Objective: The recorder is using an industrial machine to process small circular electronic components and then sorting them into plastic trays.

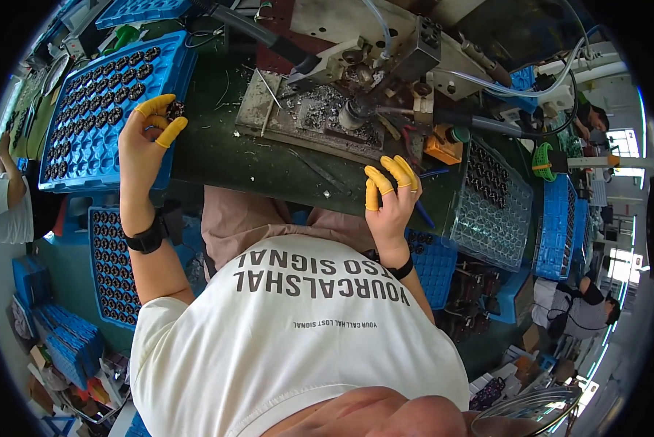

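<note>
Yellow finger cots cover several fingertips of both my hands. At the left, my left hand pinches a small dark ring-shaped part between thumb and finger. It is beside the right edge of a blue tray, where rows of similar dark parts sit in pockets. My right hand is over the near edge of the bench, fingers raised and apart, with nothing visible in it. Beyond it stands a metal machine fixture, strewn with grey scraps and chips on its base plate.
A transparent tray, partly filled with dark parts, lies at the right beside an orange box. A thin metal strip rests on the green bench. Black-gripped levers reach out from the machine. Other people work at both sides.
</note>
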Demonstrator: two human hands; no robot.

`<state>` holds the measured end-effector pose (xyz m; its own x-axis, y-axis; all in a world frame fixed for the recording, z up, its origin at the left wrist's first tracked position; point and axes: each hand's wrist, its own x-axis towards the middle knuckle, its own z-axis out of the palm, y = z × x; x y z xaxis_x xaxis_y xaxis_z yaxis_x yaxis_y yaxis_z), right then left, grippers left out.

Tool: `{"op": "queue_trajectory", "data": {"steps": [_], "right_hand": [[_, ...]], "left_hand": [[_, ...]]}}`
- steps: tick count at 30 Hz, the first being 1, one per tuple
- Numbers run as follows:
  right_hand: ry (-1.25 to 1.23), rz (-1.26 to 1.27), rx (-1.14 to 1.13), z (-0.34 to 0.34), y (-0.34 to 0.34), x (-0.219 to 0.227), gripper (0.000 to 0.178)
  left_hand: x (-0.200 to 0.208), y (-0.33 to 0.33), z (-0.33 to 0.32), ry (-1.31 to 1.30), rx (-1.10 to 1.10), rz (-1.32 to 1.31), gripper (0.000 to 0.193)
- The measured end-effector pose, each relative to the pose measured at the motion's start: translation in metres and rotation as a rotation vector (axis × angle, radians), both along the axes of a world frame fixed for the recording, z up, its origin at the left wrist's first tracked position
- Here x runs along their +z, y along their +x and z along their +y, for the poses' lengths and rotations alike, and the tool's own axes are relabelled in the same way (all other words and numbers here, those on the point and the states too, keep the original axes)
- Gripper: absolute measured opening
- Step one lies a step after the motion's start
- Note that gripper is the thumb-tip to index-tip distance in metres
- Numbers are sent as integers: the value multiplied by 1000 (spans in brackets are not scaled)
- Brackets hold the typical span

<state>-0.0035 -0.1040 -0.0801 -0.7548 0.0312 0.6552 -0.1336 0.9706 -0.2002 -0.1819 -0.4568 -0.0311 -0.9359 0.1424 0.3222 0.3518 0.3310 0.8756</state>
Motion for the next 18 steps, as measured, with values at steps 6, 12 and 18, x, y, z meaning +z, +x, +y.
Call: {"op": "queue_trajectory", "data": {"steps": [6,12,18], "right_hand": [[16,-6,-15,-1,0,-1,21],[22,-5,-15,0,1,-3,21],[-61,30,43,1,-1,6,20]], "left_hand": [[2,1,2,-34,-33,4,38],[4,2,6,-100,-14,43,37],[6,3,4,-155,14,69,37]]}}
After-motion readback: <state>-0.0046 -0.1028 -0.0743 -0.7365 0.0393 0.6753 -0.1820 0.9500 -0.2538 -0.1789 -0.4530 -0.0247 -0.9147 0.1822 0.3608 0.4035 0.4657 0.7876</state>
